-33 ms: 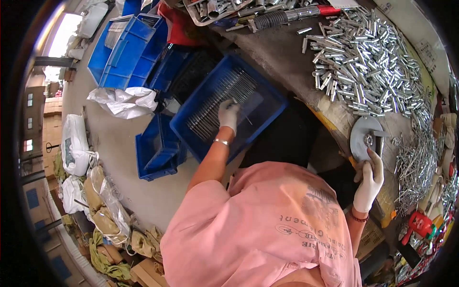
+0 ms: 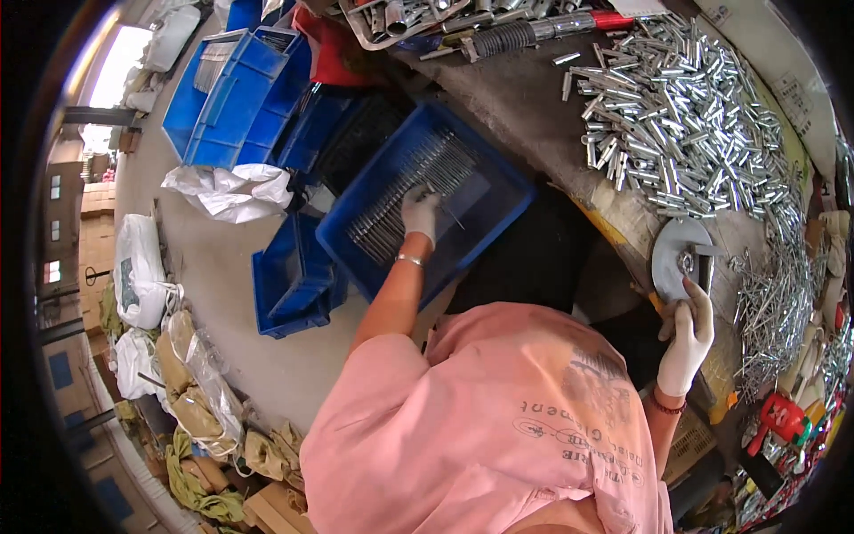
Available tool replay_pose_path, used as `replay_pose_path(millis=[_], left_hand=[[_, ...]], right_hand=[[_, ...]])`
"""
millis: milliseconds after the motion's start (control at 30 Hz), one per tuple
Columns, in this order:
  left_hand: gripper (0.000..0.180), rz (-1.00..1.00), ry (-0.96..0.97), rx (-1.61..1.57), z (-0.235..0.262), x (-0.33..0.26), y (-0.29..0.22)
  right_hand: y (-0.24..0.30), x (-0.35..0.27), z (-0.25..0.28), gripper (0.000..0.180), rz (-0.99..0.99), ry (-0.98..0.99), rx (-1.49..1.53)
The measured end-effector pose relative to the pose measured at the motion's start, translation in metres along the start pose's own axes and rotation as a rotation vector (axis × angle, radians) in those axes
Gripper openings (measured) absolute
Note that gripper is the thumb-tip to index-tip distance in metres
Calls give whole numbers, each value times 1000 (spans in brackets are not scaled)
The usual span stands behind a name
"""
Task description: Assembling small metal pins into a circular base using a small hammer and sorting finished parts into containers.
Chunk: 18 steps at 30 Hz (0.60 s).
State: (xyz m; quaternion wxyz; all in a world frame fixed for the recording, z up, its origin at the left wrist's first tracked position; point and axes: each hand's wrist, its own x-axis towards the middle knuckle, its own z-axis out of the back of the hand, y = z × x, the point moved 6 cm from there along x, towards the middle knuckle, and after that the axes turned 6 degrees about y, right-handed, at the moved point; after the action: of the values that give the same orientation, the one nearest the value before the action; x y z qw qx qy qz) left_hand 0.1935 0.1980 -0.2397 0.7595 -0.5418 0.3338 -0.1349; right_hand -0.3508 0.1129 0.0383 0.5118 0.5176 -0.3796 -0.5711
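My left hand [image 2: 419,214], in a white glove, reaches down into a blue plastic crate [image 2: 498,209] that holds a row of thin metal rods [image 2: 405,191]. Its fingers are curled on the rods, and one thin rod sticks out beside them. My right hand [image 2: 687,343], also gloved, is raised at the bench edge. Its fingertips touch the lower rim of a round grey metal disc [image 2: 669,254] with a small fitting at its centre, and nothing is gripped in that hand. My pink shirt fills the lower middle.
A big heap of short shiny metal tubes [image 2: 685,116] covers the bench at upper right, and thinner pins [image 2: 774,303] lie right of the disc. Empty blue crates [image 2: 236,98] and a smaller one [image 2: 294,280] stand on the floor, with white bags [image 2: 231,191] nearby. A red tool [image 2: 778,414] lies at lower right.
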Motion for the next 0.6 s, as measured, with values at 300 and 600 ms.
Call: replay_pose_path(millis=[300, 600], left_hand=[[46, -112, -212, 432, 8, 123, 27], [38, -415, -400, 579, 26, 85, -24]], right_hand=[[-2, -3, 5, 34, -35, -54, -3], [-3, 1, -6, 29, -82, 43, 58]])
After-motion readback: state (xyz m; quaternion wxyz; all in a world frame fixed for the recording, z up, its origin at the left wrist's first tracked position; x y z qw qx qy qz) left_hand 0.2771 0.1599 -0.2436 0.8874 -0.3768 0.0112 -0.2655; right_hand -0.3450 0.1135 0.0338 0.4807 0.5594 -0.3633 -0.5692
